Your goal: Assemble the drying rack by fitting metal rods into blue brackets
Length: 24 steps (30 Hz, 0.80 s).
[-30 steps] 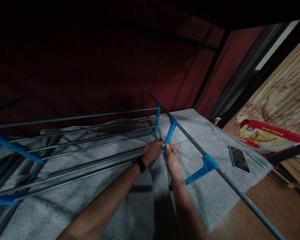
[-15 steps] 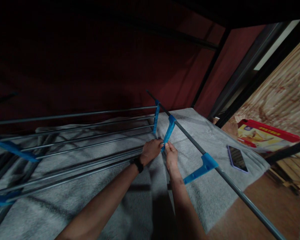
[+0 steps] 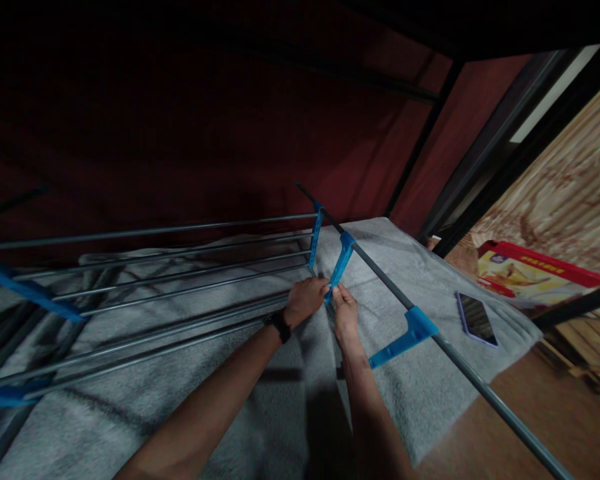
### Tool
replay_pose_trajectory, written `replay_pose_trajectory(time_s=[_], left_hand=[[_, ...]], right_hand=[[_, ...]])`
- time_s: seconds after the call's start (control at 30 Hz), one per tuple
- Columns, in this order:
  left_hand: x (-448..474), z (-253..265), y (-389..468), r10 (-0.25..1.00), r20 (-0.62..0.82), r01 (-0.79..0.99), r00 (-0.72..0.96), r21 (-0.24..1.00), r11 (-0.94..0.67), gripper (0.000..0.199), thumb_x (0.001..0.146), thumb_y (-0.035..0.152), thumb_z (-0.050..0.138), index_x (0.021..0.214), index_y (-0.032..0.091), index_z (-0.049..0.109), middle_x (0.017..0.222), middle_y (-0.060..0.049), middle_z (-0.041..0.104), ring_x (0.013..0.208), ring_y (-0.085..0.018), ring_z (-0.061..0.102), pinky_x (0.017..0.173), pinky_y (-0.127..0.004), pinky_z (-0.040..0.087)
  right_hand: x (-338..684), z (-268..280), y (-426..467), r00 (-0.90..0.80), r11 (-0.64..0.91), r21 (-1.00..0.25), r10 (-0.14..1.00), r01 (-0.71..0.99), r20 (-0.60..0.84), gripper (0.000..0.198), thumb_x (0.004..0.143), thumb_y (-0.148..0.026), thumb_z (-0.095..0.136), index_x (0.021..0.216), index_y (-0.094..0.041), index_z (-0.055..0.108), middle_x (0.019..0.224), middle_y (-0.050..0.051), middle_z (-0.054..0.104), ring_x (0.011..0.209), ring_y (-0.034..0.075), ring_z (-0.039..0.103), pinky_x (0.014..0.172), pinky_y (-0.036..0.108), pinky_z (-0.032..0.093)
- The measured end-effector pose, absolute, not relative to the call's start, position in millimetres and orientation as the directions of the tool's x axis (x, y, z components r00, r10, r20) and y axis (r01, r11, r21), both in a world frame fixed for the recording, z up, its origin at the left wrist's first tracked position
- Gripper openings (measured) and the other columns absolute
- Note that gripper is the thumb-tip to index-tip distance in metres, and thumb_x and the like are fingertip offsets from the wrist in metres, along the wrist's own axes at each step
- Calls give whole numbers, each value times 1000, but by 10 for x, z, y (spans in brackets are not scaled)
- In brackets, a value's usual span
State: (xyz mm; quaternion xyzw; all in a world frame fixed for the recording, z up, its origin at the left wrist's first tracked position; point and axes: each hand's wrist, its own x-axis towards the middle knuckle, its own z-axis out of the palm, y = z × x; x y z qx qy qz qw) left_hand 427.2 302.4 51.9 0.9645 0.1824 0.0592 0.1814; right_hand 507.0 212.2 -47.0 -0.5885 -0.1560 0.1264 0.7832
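Observation:
A grey metal rack of long parallel rods [image 3: 190, 287] lies across a grey blanket [image 3: 280, 413]. Blue plastic brackets join the rods to a slanted grey pole [image 3: 460, 367]. My left hand [image 3: 305, 300], with a black watch at the wrist, and my right hand [image 3: 345, 313] meet at the lower end of the middle blue bracket [image 3: 341, 267]. Fingers of both hands pinch that bracket's tip where a rod end meets it. Another blue bracket [image 3: 405, 337] sticks out from the pole to the right of my right forearm.
A phone [image 3: 475, 320] lies screen-up on the blanket's right part. A red and yellow box [image 3: 535, 277] rests on the floor at right, beside wooden slats. A dark red wall and black frame bars stand behind. More blue brackets [image 3: 25, 290] hold the rods at far left.
Both hands stay pinched on the same bracket tip. Only the view has shifted slightly; nothing else moved.

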Motion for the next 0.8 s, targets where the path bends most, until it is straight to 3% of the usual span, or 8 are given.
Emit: replay_pose_trajectory(time_s=[0.37, 0.8], left_hand=[[4294, 451, 2990, 423, 39, 380, 906, 368, -848, 28, 100, 34, 44, 119, 27, 63, 111, -5, 74, 103, -21, 69, 86, -31, 50], [4283, 471, 2973, 411, 30, 366, 911, 399, -841, 24, 100, 30, 45, 119, 22, 58, 107, -9, 73, 99, -24, 69, 86, -35, 52]], right_hand=[[5058, -450, 2132, 921, 240, -971, 375, 13, 105, 36, 81, -49, 66, 102, -21, 76, 109, 6, 75, 105, 23, 64, 105, 43, 45], [4875, -284, 2076, 906, 71, -977, 365, 201, 213, 40, 91, -46, 52, 111, -20, 73, 119, 9, 72, 118, 25, 60, 108, 40, 42]])
